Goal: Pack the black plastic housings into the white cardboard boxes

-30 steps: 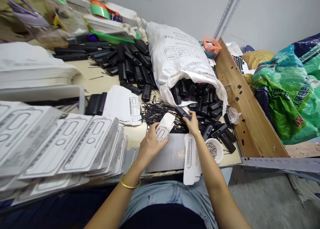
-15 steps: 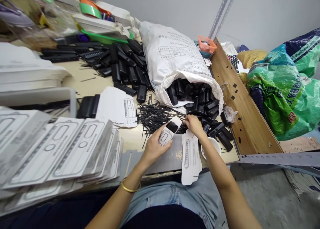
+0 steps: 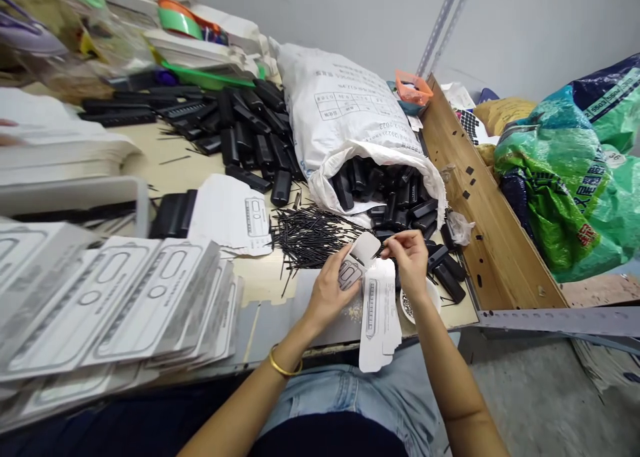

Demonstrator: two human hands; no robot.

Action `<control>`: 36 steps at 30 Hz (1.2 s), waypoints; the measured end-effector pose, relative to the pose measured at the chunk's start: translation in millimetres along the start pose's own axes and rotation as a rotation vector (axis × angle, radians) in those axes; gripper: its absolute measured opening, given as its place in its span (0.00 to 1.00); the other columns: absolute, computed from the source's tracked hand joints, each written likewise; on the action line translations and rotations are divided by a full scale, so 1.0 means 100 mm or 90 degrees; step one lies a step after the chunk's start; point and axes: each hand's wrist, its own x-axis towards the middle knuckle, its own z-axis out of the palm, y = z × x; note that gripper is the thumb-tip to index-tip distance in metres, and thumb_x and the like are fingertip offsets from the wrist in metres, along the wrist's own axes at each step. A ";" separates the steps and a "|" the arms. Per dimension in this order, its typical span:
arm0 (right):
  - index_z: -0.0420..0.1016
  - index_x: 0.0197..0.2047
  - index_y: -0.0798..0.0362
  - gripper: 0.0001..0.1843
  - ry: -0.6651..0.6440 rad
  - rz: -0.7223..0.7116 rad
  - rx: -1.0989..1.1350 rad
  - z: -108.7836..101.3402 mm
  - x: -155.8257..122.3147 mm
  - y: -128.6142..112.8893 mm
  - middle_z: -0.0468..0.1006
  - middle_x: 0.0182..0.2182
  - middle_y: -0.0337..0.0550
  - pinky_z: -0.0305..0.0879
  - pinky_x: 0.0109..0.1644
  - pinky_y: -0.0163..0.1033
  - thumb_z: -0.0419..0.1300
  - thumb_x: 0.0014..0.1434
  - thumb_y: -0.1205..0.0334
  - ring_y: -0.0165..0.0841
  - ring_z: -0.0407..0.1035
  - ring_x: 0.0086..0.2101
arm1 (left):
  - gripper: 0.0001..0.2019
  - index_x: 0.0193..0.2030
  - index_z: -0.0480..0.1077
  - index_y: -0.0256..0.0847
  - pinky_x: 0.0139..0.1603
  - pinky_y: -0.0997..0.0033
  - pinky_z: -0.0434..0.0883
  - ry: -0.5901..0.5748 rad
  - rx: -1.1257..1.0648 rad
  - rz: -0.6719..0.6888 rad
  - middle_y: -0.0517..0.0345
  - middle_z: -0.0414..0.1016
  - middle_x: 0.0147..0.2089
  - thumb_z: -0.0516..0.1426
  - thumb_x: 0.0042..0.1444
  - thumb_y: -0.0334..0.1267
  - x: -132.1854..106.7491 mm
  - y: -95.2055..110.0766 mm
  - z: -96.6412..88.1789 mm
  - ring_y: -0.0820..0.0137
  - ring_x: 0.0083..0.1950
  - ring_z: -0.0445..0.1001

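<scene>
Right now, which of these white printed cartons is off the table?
The small carton gripped in your left hand, its flap open. The others lie flat: one flat carton beside your right hand, stacks on the left.

Two hands [image 3: 330,296] [image 3: 413,260], one held box [image 3: 358,260], one sack [image 3: 345,117], one bangle [image 3: 283,368].

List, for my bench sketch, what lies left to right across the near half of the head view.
printed cartons → left hand holding a small white box → right hand → wooden board → green sack
</scene>
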 end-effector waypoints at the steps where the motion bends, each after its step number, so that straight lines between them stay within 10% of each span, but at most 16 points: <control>1: 0.71 0.34 0.50 0.06 -0.034 -0.024 -0.057 0.03 -0.08 -0.04 0.74 0.29 0.37 0.65 0.39 0.39 0.61 0.55 0.57 0.30 0.68 0.30 | 0.32 0.64 0.54 0.43 0.62 0.56 0.62 -0.002 -0.010 0.005 0.49 0.63 0.61 0.57 0.52 0.36 -0.01 0.01 0.01 0.61 0.61 0.63; 9: 0.67 0.45 0.50 0.21 0.020 0.043 -0.021 0.25 -0.28 0.22 0.71 0.38 0.40 0.64 0.42 0.36 0.65 0.49 0.57 0.31 0.66 0.37 | 0.27 0.58 0.57 0.43 0.57 0.59 0.66 -0.037 -0.094 0.062 0.50 0.67 0.54 0.56 0.50 0.31 -0.09 0.03 0.05 0.64 0.55 0.68; 15: 0.66 0.32 0.51 0.12 0.128 0.064 -0.022 0.41 -0.42 0.34 0.67 0.27 0.35 0.61 0.37 0.35 0.54 0.59 0.51 0.29 0.62 0.30 | 0.18 0.51 0.60 0.44 0.58 0.59 0.64 -0.140 -0.109 0.117 0.48 0.64 0.58 0.54 0.53 0.31 -0.07 0.03 0.05 0.64 0.58 0.66; 22: 0.73 0.41 0.46 0.14 0.026 -0.181 -0.169 0.48 -0.62 0.28 0.71 0.43 0.48 0.62 0.51 0.49 0.56 0.58 0.48 0.41 0.66 0.46 | 0.41 0.67 0.31 0.44 0.58 0.54 0.65 -0.072 -0.238 -0.010 0.36 0.54 0.66 0.56 0.55 0.35 -0.08 0.02 0.17 0.61 0.62 0.64; 36: 0.74 0.41 0.46 0.11 -0.004 -0.281 -0.225 0.40 -0.48 0.48 0.72 0.44 0.47 0.64 0.51 0.50 0.53 0.60 0.55 0.39 0.66 0.46 | 0.31 0.63 0.40 0.37 0.60 0.52 0.64 -0.095 -0.071 -0.001 0.34 0.56 0.63 0.53 0.58 0.40 -0.09 0.04 0.14 0.54 0.61 0.63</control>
